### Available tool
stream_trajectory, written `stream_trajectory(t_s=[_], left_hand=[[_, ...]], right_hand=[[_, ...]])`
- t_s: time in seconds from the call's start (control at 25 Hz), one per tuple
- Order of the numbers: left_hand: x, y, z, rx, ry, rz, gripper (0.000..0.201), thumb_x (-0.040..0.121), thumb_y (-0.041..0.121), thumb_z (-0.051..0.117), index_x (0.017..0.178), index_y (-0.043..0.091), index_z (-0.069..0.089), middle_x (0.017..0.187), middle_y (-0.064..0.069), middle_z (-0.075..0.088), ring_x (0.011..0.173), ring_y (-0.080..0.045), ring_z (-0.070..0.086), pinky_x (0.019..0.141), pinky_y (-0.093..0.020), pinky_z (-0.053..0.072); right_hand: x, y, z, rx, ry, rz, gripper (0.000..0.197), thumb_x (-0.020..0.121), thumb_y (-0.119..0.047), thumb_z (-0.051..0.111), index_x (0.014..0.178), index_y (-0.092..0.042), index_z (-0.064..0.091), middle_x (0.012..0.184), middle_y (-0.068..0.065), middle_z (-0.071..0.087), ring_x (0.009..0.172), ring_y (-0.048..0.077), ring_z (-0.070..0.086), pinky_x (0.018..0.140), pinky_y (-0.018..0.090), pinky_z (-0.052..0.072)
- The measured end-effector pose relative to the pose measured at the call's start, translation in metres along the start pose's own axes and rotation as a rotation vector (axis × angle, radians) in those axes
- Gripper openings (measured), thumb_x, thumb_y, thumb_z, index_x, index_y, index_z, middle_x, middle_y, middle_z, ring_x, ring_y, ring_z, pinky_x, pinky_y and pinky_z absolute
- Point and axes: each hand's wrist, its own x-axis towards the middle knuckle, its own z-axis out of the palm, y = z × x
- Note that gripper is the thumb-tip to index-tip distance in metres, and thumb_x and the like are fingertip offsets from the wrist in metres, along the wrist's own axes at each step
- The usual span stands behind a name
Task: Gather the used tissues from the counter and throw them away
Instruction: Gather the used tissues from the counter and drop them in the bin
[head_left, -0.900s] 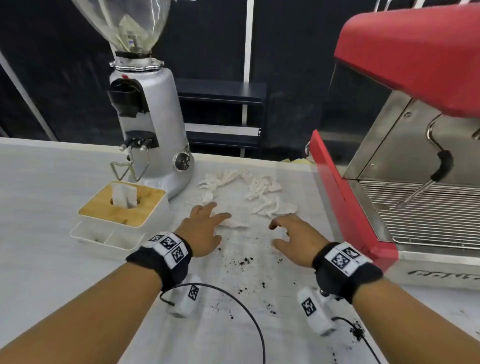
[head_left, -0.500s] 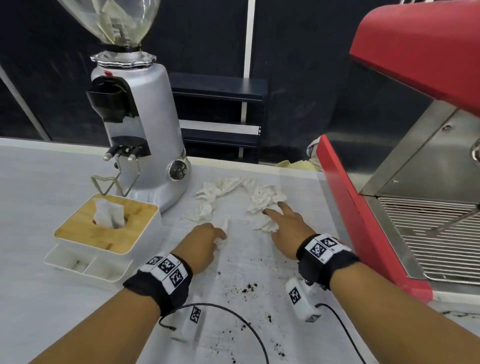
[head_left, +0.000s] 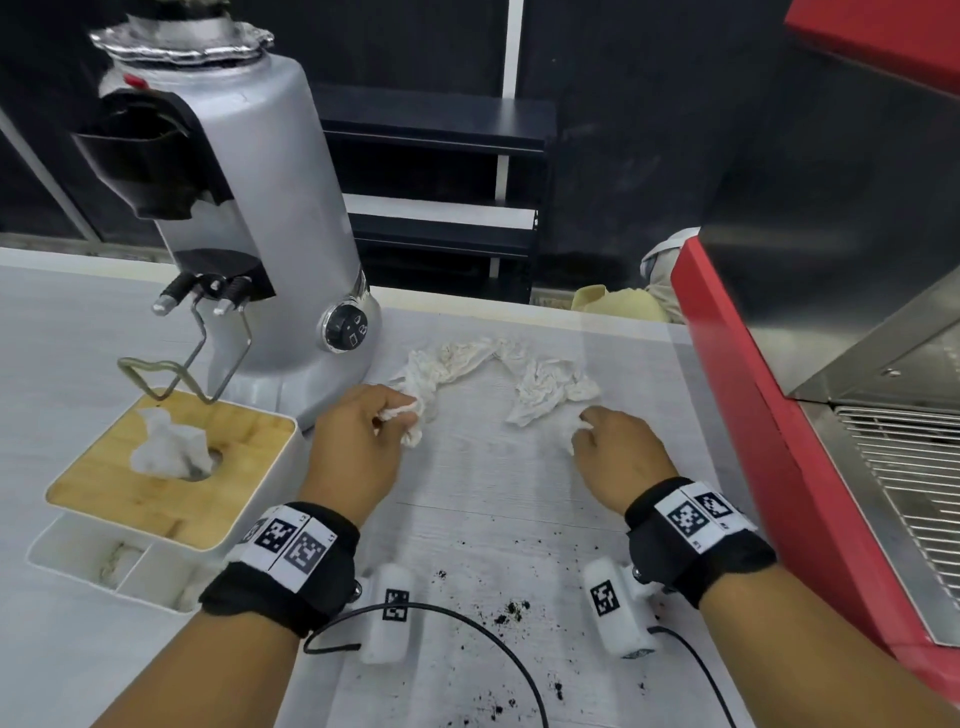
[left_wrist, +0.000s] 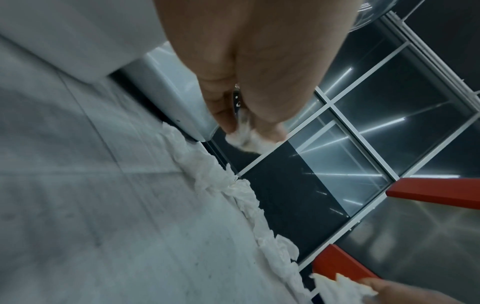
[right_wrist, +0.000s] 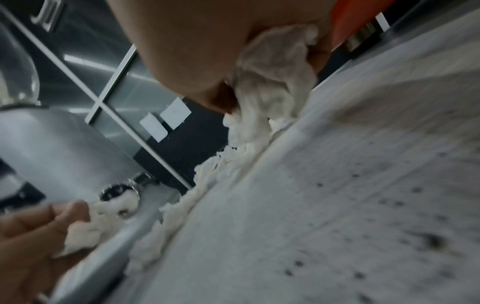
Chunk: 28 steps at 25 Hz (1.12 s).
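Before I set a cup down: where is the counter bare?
Bare patch: between the left hand and right hand, short of the coffee grounds. Crowded: used tissues beyond, tissue box and grinder left.

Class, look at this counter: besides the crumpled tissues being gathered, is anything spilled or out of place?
Yes. Dark specks like coffee grounds lie scattered on the counter between the wrists, near the front edge.
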Motion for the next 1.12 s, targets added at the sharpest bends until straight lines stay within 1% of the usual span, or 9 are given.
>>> stream_trajectory(t_s=[0.12,0.24,0.32,0.44,0.56,0.72,0.8,1.0,1.12], left_hand=[[0.010,0.003,0.000,0.021,0.091,-0.034,0.011,0.091,0.020,0.058,0.082,0.013,0.058,0.099,-0.001,0.060,0.085,-0.013,0.052,0.068,-0.017,0.035],[0.015,0.002,-0.001,-0.009,0.117,-0.152,0.010,0.096,0.020,0.047,0.092,0.011,0.049,0.093,-0.007,0.064,0.071,-0.017,0.054,0.055,-0.023,0.034],[0.018,0.001,0.001,0.001,0.084,-0.151,0.007,0.096,0.015,0.040,0.101,0.015,0.046,0.096,-0.013,0.060,0.068,-0.019,0.052,0.053,-0.024,0.035],[0.021,-0.003,0.012,0.139,-0.102,-0.183,0.028,0.094,0.030,0.044,0.121,0.025,0.045,0.118,-0.013,0.042,0.101,-0.032,0.052,0.083,-0.037,0.045],[0.019,-0.008,0.020,0.505,-0.331,-0.258,0.049,0.083,0.053,0.051,0.128,0.034,0.045,0.132,-0.011,0.031,0.124,-0.036,0.035,0.103,-0.047,0.037],[0.015,-0.016,0.026,0.486,-0.375,-0.249,0.026,0.087,0.040,0.057,0.107,0.023,0.061,0.119,-0.009,0.043,0.115,-0.034,0.043,0.094,-0.042,0.040],[0.014,-0.017,0.026,0.398,-0.325,-0.213,0.018,0.087,0.033,0.058,0.098,0.020,0.061,0.112,-0.009,0.050,0.109,-0.032,0.048,0.091,-0.040,0.043],[0.019,0.000,0.015,0.137,-0.091,-0.102,0.009,0.085,0.018,0.058,0.082,0.015,0.050,0.077,-0.005,0.058,0.062,-0.015,0.050,0.051,-0.022,0.033],[0.026,0.007,0.013,0.056,-0.095,-0.107,0.009,0.088,0.008,0.050,0.090,0.016,0.046,0.066,-0.006,0.053,0.051,-0.016,0.046,0.042,-0.024,0.032]], right_hand=[[0.004,-0.004,-0.007,0.332,0.144,0.012,0.041,0.098,-0.033,0.048,0.064,-0.012,0.042,0.059,0.000,0.043,0.059,0.018,0.045,0.056,0.029,0.037],[0.015,-0.007,-0.007,0.352,0.262,-0.038,0.044,0.095,-0.036,0.059,0.058,-0.019,0.041,0.069,-0.002,0.041,0.062,0.014,0.044,0.058,0.011,0.035],[0.027,-0.010,-0.006,0.353,0.241,-0.031,0.013,0.094,-0.020,0.061,0.083,-0.023,0.054,0.095,0.000,0.051,0.081,0.018,0.055,0.077,0.015,0.046],[0.042,-0.013,-0.007,0.247,0.132,-0.049,0.034,0.093,-0.004,0.056,0.123,-0.021,0.051,0.124,0.003,0.053,0.094,0.014,0.052,0.081,0.023,0.040],[0.054,-0.023,-0.008,0.105,0.107,-0.061,0.047,0.092,-0.032,0.064,0.135,-0.025,0.045,0.134,0.004,0.048,0.088,0.017,0.055,0.079,0.028,0.044],[0.070,-0.021,0.003,-0.103,-0.116,-0.043,0.083,0.083,-0.058,0.065,0.150,-0.030,0.024,0.153,0.003,0.028,0.107,0.025,0.062,0.087,0.035,0.051],[0.074,-0.015,0.010,-0.172,-0.207,-0.043,0.084,0.081,-0.060,0.065,0.148,-0.027,0.026,0.148,0.004,0.037,0.114,0.026,0.059,0.089,0.037,0.051],[0.071,0.000,0.020,-0.146,-0.185,-0.054,0.038,0.088,-0.043,0.062,0.116,-0.018,0.057,0.115,0.004,0.056,0.102,0.023,0.060,0.080,0.030,0.047],[0.063,0.001,0.014,-0.056,-0.183,-0.021,0.007,0.088,-0.025,0.057,0.083,-0.022,0.054,0.086,-0.002,0.060,0.085,0.022,0.061,0.067,0.030,0.049]])
